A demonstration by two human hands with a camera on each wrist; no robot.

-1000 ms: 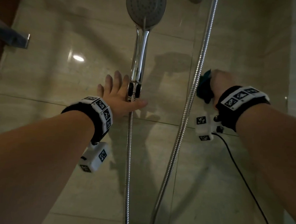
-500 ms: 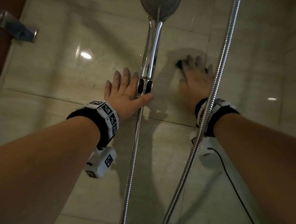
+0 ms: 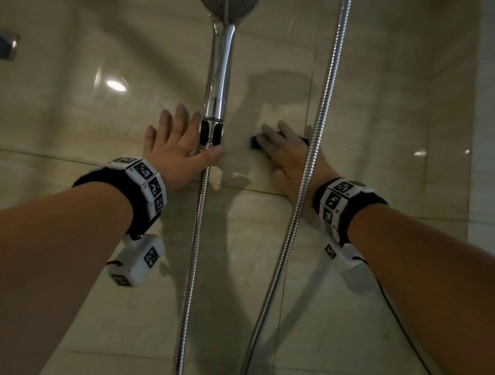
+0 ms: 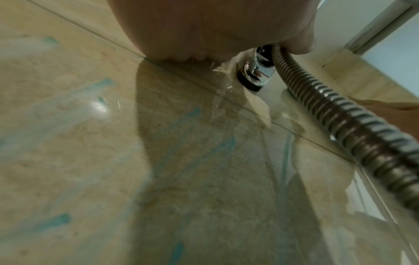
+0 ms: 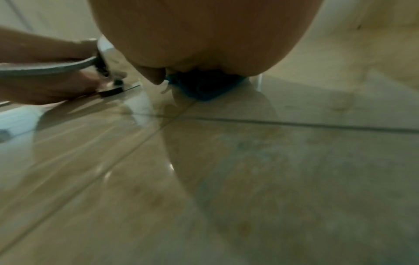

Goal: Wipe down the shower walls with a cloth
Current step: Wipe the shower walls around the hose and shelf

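The shower wall (image 3: 71, 112) is glossy beige tile. My right hand (image 3: 286, 152) lies flat against it, fingers straight, pressing a dark teal cloth (image 3: 255, 142) onto the tile just right of the shower mount. In the right wrist view the cloth (image 5: 204, 87) peeks out from under the palm (image 5: 199, 35). My left hand (image 3: 179, 145) is spread flat on the wall left of the chrome holder (image 3: 211, 131), its thumb touching the hose below the holder. The left wrist view shows that palm (image 4: 204, 26) on the tile beside the holder (image 4: 256, 71).
A chrome hand shower (image 3: 227, 6) hangs in the holder, its ribbed hose (image 3: 192, 256) dropping straight down. A second hose run (image 3: 304, 190) crosses in front of my right wrist. A metal bracket (image 3: 2, 46) sits at the far left. Another wall meets at the right (image 3: 494, 115).
My right hand, gripping the cloth off the wall a second ago, flattened it onto the tile and slid downward toward the tile joint. The left hand stayed in place.
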